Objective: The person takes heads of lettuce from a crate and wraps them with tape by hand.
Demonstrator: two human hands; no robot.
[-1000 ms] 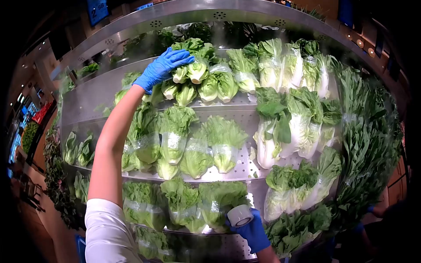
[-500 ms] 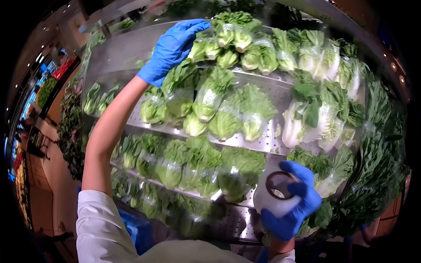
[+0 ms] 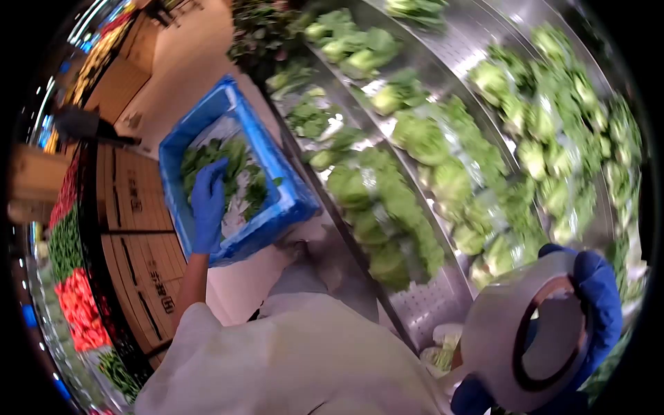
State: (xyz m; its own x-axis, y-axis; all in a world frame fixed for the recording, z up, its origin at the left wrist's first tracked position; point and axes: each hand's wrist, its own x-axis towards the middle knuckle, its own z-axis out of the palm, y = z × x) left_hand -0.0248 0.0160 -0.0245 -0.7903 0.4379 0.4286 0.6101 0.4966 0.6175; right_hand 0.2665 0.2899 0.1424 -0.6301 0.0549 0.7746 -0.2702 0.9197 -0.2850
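My left hand [image 3: 208,204], in a blue glove, reaches over a blue plastic crate [image 3: 294,202] with its fingers stretched out. Loose leafy greens [image 3: 234,153] lie inside the crate on a pale liner, just beyond the fingertips; whether they touch is unclear. Close to the camera at lower right, my right hand [image 3: 600,301], also gloved in blue, grips a wide roll of clear tape [image 3: 490,315] with a dark-edged core. Bundled lettuce [image 3: 453,149] lines the sloping metal shelves beside me, banded with clear film.
Metal shelving [image 3: 432,304] runs along the right. On the left stands a wooden produce stand [image 3: 135,187] with red peppers [image 3: 81,308] and green vegetables [image 3: 66,245]. A person in dark clothing [image 3: 86,124] is beyond it. Brown floor [image 3: 197,45] stretches ahead.
The view has swung left and down from the shelves to the blue crate. My left hand has come down from the upper shelf to over the crate. My right hand still holds the tape roll.
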